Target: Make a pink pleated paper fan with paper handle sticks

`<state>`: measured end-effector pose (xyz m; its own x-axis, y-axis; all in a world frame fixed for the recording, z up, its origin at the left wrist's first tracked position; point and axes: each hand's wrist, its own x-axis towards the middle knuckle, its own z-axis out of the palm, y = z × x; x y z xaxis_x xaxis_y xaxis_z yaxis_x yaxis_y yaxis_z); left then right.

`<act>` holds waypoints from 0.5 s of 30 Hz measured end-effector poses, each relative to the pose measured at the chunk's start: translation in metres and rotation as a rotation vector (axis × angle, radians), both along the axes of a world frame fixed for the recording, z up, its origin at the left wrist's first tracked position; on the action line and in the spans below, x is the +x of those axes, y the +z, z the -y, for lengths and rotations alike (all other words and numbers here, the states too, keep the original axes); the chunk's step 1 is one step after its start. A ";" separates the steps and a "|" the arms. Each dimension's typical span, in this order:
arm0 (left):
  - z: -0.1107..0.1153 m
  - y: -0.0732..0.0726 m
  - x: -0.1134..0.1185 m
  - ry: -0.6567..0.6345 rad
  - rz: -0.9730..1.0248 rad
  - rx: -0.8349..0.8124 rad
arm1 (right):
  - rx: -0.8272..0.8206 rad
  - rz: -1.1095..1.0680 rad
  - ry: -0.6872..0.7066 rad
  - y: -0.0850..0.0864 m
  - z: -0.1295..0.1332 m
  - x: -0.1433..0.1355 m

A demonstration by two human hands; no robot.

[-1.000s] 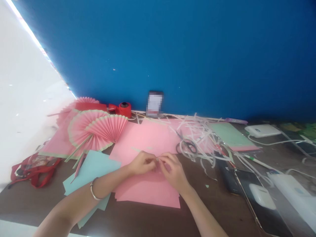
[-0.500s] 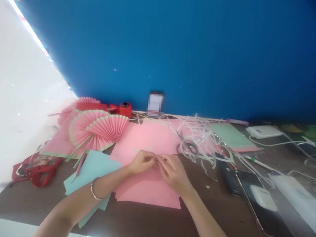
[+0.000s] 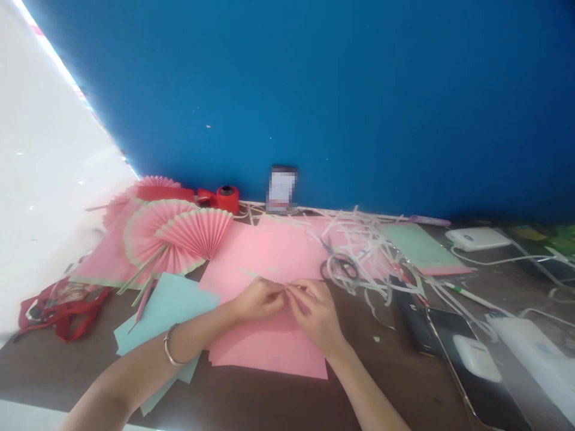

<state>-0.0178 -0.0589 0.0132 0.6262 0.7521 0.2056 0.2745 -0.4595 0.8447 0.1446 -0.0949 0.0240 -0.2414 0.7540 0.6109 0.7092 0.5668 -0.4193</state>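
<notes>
Over a stack of pink paper (image 3: pixel 265 353) my two hands meet at the fingertips. My left hand (image 3: pixel 260 298) is closed in a pinch, its wrist wearing a silver bangle (image 3: pixel 168 347). Thumb and fingers of my right hand (image 3: pixel 314 311) are pressed together against the left fingertips. Whatever lies between them is too small or too hidden to make out. Light blue-green paper sheets (image 3: pixel 166 308) lie under my left forearm. Just beyond the hands, a thin pale green strip (image 3: pixel 258 272) rests on the pink paper.
Pink pleated paper fans (image 3: pixel 197 233) lie at the left, near red tape (image 3: pixel 227 200). Scissors (image 3: pixel 340 266) sit among white paper strips (image 3: pixel 359 239) beyond my right hand. A phone (image 3: pixel 476 365) bearing a white earphone case (image 3: pixel 477 358) lies at the right. A blue partition (image 3: pixel 314 90) stands behind.
My fingertips stay together over the pink paper, with only slight finger movement. The whole view has shifted very slightly.
</notes>
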 end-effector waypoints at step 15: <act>0.000 -0.001 0.001 0.018 -0.011 0.052 | -0.014 -0.018 -0.017 -0.002 0.000 0.000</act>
<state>-0.0168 -0.0589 0.0121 0.6148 0.7520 0.2376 0.2927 -0.4974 0.8167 0.1444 -0.0946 0.0221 -0.2182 0.7661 0.6045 0.7109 0.5492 -0.4393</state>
